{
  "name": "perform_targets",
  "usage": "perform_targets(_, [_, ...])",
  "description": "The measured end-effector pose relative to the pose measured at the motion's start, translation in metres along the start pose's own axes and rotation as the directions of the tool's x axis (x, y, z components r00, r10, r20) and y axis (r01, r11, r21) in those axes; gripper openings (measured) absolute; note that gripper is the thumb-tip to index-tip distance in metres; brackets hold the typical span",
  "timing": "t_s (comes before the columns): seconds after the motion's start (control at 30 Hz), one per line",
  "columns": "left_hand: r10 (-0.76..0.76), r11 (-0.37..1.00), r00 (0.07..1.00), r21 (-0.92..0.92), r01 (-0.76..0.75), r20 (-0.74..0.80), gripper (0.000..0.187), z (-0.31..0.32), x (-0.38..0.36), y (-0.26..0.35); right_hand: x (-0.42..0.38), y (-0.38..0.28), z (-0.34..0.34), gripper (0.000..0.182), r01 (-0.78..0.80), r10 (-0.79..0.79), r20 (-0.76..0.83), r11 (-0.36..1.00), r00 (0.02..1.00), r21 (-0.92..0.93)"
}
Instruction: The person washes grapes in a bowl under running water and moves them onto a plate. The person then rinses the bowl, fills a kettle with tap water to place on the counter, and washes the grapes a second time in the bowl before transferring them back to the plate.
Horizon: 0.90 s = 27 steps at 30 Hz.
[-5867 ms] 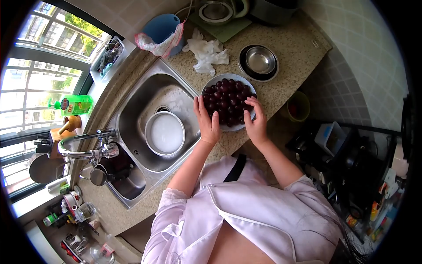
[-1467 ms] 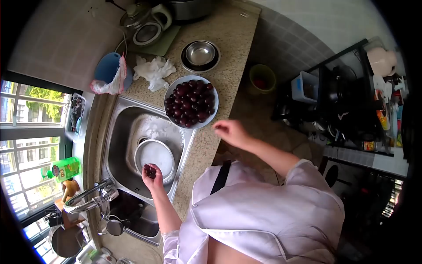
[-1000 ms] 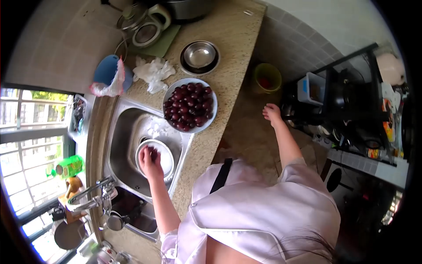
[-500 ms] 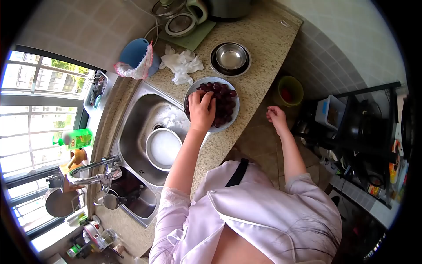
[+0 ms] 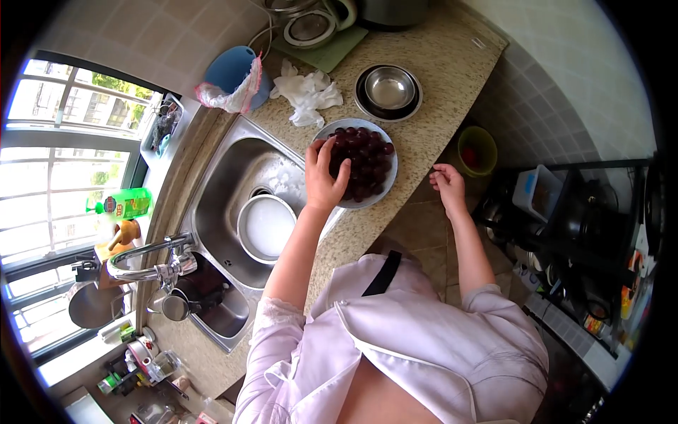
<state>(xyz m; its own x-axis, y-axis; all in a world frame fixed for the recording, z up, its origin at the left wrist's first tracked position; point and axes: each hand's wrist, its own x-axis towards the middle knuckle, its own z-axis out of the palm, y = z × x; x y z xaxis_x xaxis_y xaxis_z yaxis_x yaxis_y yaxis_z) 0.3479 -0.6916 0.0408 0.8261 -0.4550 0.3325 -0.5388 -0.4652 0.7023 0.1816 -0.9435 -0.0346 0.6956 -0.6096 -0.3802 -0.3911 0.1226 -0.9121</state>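
A pale bowl point(image 5: 389, 185) on the counter is heaped with round dark red fruits point(image 5: 364, 161), cherries or grapes by their look. My left hand point(image 5: 325, 175) is at the bowl's sink-side edge, fingers and thumb spread, with the fingertips at the outermost fruits. Nothing shows in its grasp, though the palm side is hidden. Out past the counter's front edge, my right hand point(image 5: 450, 187) hangs in the air with loosely bent fingers and no visible object. In the sink point(image 5: 219, 194) stands a round basin point(image 5: 267, 230) with whitish contents.
Beyond the bowl are nested metal bowls point(image 5: 390, 90), crumpled white paper or plastic point(image 5: 307, 95) and a lined blue bin point(image 5: 233, 71). The faucet point(image 5: 152, 265) reaches over the sink. A greenish bucket point(image 5: 477, 150) stands on the floor near a black rack point(image 5: 565, 244).
My left hand has drawn back from over the fruits to the bowl's near-left edge, and its thumb is more spread. The view has shifted slightly; the right hand stays about where it was.
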Motion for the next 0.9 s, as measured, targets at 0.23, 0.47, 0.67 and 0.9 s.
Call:
perform_targets(0.23, [0.021,1.000,0.984,0.020,-0.018,-0.174,0.039,-0.027,-0.016,-0.011,-0.017,-0.047,0.021,0.007,0.364,-0.388,-0.203,0.920,0.899,-0.146])
perform_targets(0.47, [-0.119,0.990,0.926,0.033,0.140,-0.357,0.041,-0.074,-0.067,-0.036,-0.098,-0.118,0.102,0.006,0.638,-0.614,0.180,0.759,0.768,-0.134])
perform_targets(0.67, [-0.449,0.831,0.788,0.127,0.541,-0.421,0.046,-0.119,-0.191,-0.088,-0.133,-0.038,0.257,0.055,0.750,-0.340,0.807,0.637,0.484,-0.181])
perform_targets(0.9, [-0.577,0.708,0.630,0.066,0.703,-0.520,0.031,-0.180,-0.305,-0.095,-0.071,0.072,0.384,0.068,0.011,0.415,0.464,0.736,0.783,-0.676])
